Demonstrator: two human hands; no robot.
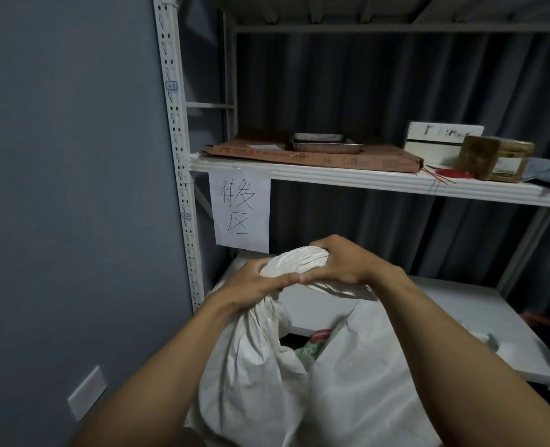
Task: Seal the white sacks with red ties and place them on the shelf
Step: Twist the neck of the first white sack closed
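Sack [251,366] stands low in front of the rack, its neck bunched into a twisted knob at about the height of the lower shelf [460,314]. The left hand [257,285] grips the neck just under the knob, fingers curled round the cloth. The right hand [341,266] is clenched over the top of the bunch from the other side, and the two thumbs meet tip to tip at the front. No tie shows on the neck. A second sack [364,375] leans against the first on its right, mouth open, with something red and green inside.

The red ties [449,173] lie on the upper shelf [331,177], well to the right, just beside a brown container [496,158]. Further left on that shelf a flattened carton [299,153] carries a metal tray [325,144], and a handwritten sign [241,211] hangs from the shelf's edge.

The step in hand looks like gathering and twisting the neck shut. That puts the task early: neither sack is tied or shelved. Next, one hand would have to hold the twist alone while the other lets go and reaches up and right for a tie. The risk is the bunch loosening once one hand leaves it.
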